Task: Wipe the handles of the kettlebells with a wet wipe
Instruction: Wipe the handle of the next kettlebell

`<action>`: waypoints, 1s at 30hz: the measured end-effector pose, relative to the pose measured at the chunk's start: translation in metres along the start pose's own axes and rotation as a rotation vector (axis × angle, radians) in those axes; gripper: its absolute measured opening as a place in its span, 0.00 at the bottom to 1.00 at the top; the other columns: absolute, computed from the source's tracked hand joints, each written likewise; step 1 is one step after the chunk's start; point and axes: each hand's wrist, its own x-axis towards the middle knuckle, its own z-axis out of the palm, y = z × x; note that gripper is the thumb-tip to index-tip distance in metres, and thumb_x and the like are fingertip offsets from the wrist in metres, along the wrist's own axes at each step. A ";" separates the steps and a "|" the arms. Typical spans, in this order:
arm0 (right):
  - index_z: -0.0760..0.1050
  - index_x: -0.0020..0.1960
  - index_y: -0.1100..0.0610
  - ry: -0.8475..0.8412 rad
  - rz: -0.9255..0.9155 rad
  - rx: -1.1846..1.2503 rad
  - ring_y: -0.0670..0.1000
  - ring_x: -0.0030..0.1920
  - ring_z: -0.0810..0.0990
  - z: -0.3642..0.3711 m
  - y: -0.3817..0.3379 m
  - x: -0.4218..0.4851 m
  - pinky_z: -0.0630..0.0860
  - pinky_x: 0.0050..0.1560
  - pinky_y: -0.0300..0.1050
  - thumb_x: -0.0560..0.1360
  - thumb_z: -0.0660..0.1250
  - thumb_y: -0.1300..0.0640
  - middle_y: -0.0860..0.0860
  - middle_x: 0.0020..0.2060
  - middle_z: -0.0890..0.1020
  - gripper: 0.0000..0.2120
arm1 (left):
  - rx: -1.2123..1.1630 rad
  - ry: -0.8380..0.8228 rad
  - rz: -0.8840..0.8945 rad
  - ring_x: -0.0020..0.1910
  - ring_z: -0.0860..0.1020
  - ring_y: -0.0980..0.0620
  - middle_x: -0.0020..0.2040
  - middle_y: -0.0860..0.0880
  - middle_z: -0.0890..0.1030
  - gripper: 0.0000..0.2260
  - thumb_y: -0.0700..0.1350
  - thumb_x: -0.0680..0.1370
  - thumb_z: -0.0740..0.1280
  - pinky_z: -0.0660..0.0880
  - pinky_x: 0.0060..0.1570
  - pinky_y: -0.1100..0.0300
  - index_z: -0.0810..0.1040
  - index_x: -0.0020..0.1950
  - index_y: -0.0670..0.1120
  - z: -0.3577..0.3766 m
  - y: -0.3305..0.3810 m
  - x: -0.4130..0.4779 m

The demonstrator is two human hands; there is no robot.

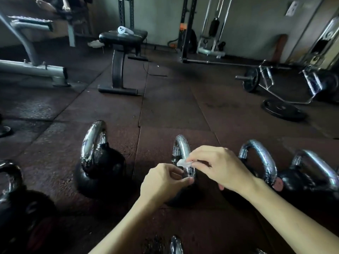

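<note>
Lower centre of frame: your right hand pinches the wet wipe against the middle kettlebell handle. Your left hand, fingers curled, grips that handle just below. More kettlebells flank it.

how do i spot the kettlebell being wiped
From the black bench at the back, come down the rubber floor to the row of chrome-handled kettlebells in front. Take the middle one. Only it has hands on it: the left hand holds its handle, the right hand pinches a white wet wipe there.
</note>
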 end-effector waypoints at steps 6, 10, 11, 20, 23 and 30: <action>0.87 0.51 0.45 0.056 -0.026 0.030 0.41 0.47 0.83 0.005 0.020 0.038 0.81 0.46 0.49 0.77 0.74 0.50 0.39 0.48 0.84 0.04 | -0.133 0.063 0.031 0.39 0.80 0.71 0.39 0.65 0.85 0.16 0.68 0.67 0.77 0.77 0.43 0.67 0.84 0.48 0.60 0.011 -0.006 -0.004; 0.87 0.54 0.45 -0.024 -0.080 0.042 0.38 0.44 0.80 0.004 0.015 0.028 0.80 0.46 0.46 0.79 0.73 0.50 0.39 0.48 0.83 0.06 | -0.129 0.062 0.066 0.40 0.80 0.73 0.39 0.65 0.85 0.13 0.66 0.68 0.77 0.74 0.41 0.72 0.83 0.46 0.62 0.012 -0.008 -0.004; 0.87 0.54 0.44 -0.040 -0.097 0.039 0.37 0.44 0.80 0.003 0.013 0.018 0.80 0.46 0.44 0.79 0.72 0.50 0.39 0.49 0.83 0.07 | -0.130 0.061 0.071 0.40 0.80 0.73 0.39 0.65 0.85 0.11 0.65 0.69 0.77 0.75 0.43 0.71 0.83 0.46 0.62 0.013 -0.009 -0.004; 0.88 0.52 0.48 -0.006 -0.065 0.096 0.40 0.44 0.81 0.014 0.049 0.079 0.76 0.44 0.43 0.77 0.74 0.53 0.43 0.48 0.86 0.05 | -0.170 0.125 -0.012 0.42 0.82 0.69 0.41 0.66 0.85 0.17 0.72 0.69 0.72 0.81 0.49 0.60 0.85 0.48 0.62 0.015 0.005 -0.005; 0.88 0.52 0.48 -0.060 -0.076 0.129 0.41 0.45 0.82 0.017 0.052 0.082 0.73 0.44 0.39 0.78 0.74 0.54 0.42 0.48 0.85 0.05 | -0.173 0.185 -0.040 0.47 0.84 0.63 0.40 0.64 0.84 0.18 0.72 0.68 0.73 0.81 0.53 0.57 0.84 0.47 0.60 0.019 0.019 -0.001; 0.88 0.52 0.50 -0.061 -0.102 0.167 0.34 0.41 0.79 0.013 0.060 0.081 0.67 0.40 0.27 0.77 0.75 0.57 0.44 0.47 0.86 0.06 | -0.184 0.166 -0.093 0.45 0.84 0.62 0.36 0.62 0.83 0.13 0.65 0.70 0.76 0.81 0.51 0.58 0.81 0.42 0.58 0.021 0.025 0.008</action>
